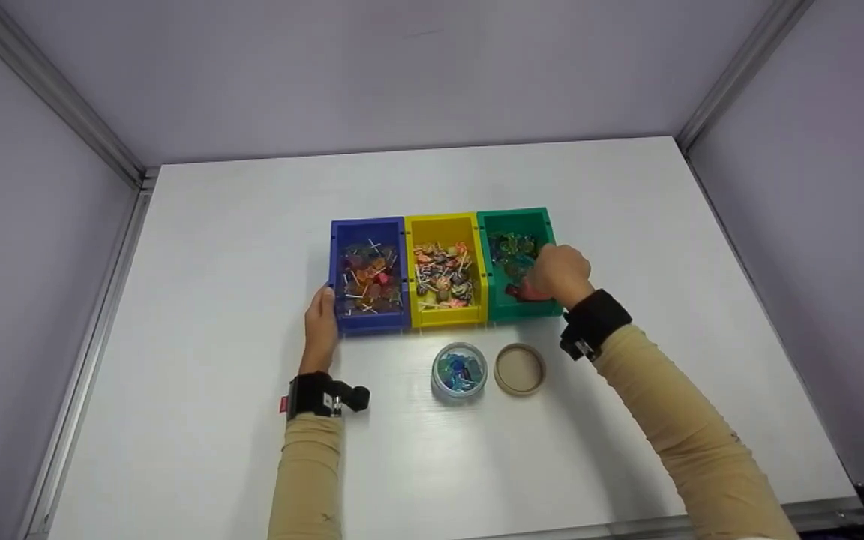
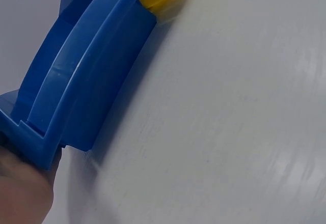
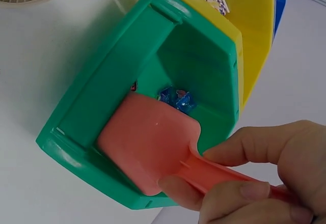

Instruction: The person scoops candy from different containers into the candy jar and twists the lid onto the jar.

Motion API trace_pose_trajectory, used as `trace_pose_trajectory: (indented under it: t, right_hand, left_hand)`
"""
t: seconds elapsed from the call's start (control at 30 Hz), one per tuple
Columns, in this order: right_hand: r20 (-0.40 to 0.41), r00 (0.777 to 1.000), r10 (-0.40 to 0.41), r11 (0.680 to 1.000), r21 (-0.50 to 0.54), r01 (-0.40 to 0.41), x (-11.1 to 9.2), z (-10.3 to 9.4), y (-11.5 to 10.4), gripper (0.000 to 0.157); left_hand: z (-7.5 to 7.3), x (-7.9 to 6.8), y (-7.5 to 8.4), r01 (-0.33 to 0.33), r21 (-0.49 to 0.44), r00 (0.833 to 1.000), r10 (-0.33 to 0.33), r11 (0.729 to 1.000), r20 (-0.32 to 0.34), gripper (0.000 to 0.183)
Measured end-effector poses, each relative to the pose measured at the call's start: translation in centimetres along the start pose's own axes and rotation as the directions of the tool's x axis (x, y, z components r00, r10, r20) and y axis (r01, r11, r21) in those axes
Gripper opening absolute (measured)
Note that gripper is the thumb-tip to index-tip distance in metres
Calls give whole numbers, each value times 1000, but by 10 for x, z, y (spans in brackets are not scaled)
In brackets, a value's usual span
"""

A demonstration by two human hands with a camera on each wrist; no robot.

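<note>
In the right wrist view, my right hand [image 3: 260,183] grips the handle of a red scoop [image 3: 147,137]. The scoop's broad blade sits inside the green bin [image 3: 86,107], and a few blue wrapped candies [image 3: 182,100] show beyond it. More blue and green candies [image 1: 511,251] lie in that bin in the head view. My left hand [image 1: 320,328] rests against the outer left side of the blue bin [image 1: 372,324], its fingers along the wall. In the left wrist view the bin's corner hides part of that hand.
Between the blue and green bins stands a yellow bin [image 1: 447,319] of striped lollipops [image 1: 443,276]. Clear lollipops [image 1: 372,281] fill the blue bin. In front, a round jar [image 1: 439,388] holds blue candies, with a round beige lid [image 1: 520,369] right beside it.
</note>
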State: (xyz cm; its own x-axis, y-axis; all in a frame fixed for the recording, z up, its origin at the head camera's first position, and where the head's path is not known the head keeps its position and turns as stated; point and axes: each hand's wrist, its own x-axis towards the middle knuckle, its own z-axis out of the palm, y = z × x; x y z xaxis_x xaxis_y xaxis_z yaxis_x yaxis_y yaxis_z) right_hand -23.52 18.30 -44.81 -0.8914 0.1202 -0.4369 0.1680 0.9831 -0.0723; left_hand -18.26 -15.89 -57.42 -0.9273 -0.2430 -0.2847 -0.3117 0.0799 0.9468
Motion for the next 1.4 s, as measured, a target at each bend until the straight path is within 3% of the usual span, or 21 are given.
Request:
trace_pose_trajectory:
  t: [0.27, 0.97, 1.23, 1.4]
  right_hand:
    - [-50, 999, -3, 1000, 0, 3, -4, 7, 2, 53]
    - [-188, 981, -43, 992, 112, 65, -13, 34, 11, 44]
    - [-310, 950, -42, 986, 142, 90, -13, 48, 14, 52]
    - [-349, 936, -33, 978, 182, 103, -11, 56, 17, 45]
  left_hand:
    - [0, 0, 0, -10, -10, 1000, 10, 1000, 0, 55]
    - [0, -1, 0, -14, -13, 1000, 14, 1000, 10, 56]
    - [-1, -1, 0, 0, 12, 1000, 0, 1000, 6, 55]
    - [0, 0, -1, -16, 6, 1000, 16, 1000, 2, 55]
